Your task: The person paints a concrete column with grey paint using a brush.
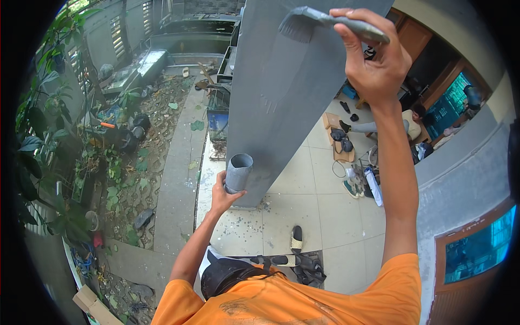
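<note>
A tall square pillar [280,93], coated in grey paint, stands in front of me. My right hand [380,57] is raised at the upper right and grips the paint-smeared handle of a paintbrush [302,26]. The brush's bristles lie against the upper part of the pillar face, where the paint looks wet in streaks. Lower down, my left hand [227,195] holds a grey, paint-covered cylindrical container [239,172] upright by its base, close to the pillar's foot. Its mouth faces up; how much is inside cannot be told.
Paint spots mark the floor tiles [243,231] by the pillar. Sandals [296,239] lie near my body. Shoes [353,187], cardboard boxes [343,152] and a seated person [412,124] are to the right. A planted bed [142,162] runs along the left; a fish tank [217,122] stands behind the pillar.
</note>
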`<state>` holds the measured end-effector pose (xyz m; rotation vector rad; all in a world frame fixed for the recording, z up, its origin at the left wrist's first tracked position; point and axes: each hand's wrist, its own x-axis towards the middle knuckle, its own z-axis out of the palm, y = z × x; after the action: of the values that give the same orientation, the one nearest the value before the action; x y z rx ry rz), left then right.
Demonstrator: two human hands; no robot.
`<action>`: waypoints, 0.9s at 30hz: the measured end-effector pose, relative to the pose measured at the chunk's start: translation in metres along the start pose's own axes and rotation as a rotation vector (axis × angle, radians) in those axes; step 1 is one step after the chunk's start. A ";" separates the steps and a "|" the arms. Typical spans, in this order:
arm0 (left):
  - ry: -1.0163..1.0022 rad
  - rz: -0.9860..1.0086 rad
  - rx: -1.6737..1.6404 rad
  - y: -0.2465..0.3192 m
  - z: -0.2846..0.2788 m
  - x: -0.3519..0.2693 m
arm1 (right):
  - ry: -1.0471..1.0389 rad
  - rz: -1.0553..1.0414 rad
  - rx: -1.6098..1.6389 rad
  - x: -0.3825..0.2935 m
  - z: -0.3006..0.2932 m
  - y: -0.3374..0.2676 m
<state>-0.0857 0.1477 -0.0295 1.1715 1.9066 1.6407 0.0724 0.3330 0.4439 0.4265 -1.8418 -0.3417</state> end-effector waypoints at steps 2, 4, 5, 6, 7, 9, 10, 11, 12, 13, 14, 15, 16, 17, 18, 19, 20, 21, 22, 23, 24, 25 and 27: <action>0.024 -0.003 0.019 -0.007 -0.008 -0.009 | 0.090 -0.013 0.065 0.028 0.003 -0.007; 0.046 0.005 0.033 -0.007 -0.011 -0.017 | 0.121 -0.024 0.103 0.047 -0.008 -0.003; 0.046 -0.009 0.031 -0.004 -0.011 -0.022 | 0.122 -0.028 0.104 0.056 -0.013 0.007; 0.040 -0.023 0.028 -0.002 -0.011 -0.026 | 0.169 -0.136 0.101 0.067 -0.016 0.014; 0.039 -0.020 0.027 0.001 -0.010 -0.030 | 0.216 -0.244 0.097 0.073 -0.020 0.018; 0.060 -0.028 0.062 0.003 -0.012 -0.039 | 0.290 -0.235 0.148 0.074 -0.021 0.015; 0.080 -0.023 0.048 -0.002 -0.015 -0.044 | 0.240 -0.293 -0.061 0.073 -0.021 0.011; 0.087 -0.025 0.055 -0.004 -0.017 -0.048 | 0.187 -0.346 -0.272 0.073 -0.020 0.008; 0.093 -0.014 0.039 -0.004 -0.015 -0.052 | 0.216 -0.403 -0.214 0.064 -0.009 0.016; 0.106 -0.009 0.026 -0.005 -0.016 -0.056 | 0.186 -0.386 -0.166 0.052 0.004 0.014; 0.109 -0.013 0.030 -0.006 -0.017 -0.061 | 0.156 -0.368 -0.117 0.038 0.015 0.012; 0.120 -0.015 0.030 -0.007 -0.019 -0.067 | 0.069 -0.327 -0.156 0.016 0.020 0.009; 0.135 -0.018 0.031 -0.007 -0.022 -0.074 | -0.017 -0.286 -0.192 -0.009 0.026 0.001; 0.138 -0.021 0.032 -0.008 -0.023 -0.079 | -0.022 -0.238 -0.170 -0.030 0.034 -0.012; 0.139 -0.031 0.036 -0.010 -0.024 -0.085 | -0.025 -0.191 -0.146 -0.051 0.043 -0.029; 0.146 -0.045 0.044 -0.012 -0.029 -0.092 | -0.052 -0.156 -0.145 -0.071 0.053 -0.044; 0.149 -0.048 0.045 -0.014 -0.030 -0.098 | -0.085 -0.122 -0.151 -0.092 0.058 -0.057; 0.149 -0.061 0.027 -0.015 -0.033 -0.104 | -0.105 -0.084 -0.118 -0.112 0.064 -0.068; 0.144 -0.072 0.006 -0.015 -0.033 -0.108 | -0.168 -0.058 -0.061 -0.130 0.065 -0.081; 0.136 -0.069 0.002 -0.013 -0.030 -0.110 | -0.202 -0.047 -0.052 -0.149 0.064 -0.091; 0.146 -0.089 0.007 -0.012 -0.032 -0.114 | -0.224 -0.012 -0.004 -0.166 0.068 -0.103; 0.154 -0.108 0.012 -0.011 -0.034 -0.119 | -0.222 -0.008 -0.003 -0.183 0.073 -0.114; 0.150 -0.137 0.008 -0.017 -0.038 -0.128 | -0.268 0.040 0.053 -0.211 0.080 -0.134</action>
<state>-0.0437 0.0249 -0.0659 0.9212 2.0364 1.6896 0.0703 0.3109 0.1828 0.3949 -2.1220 -0.3359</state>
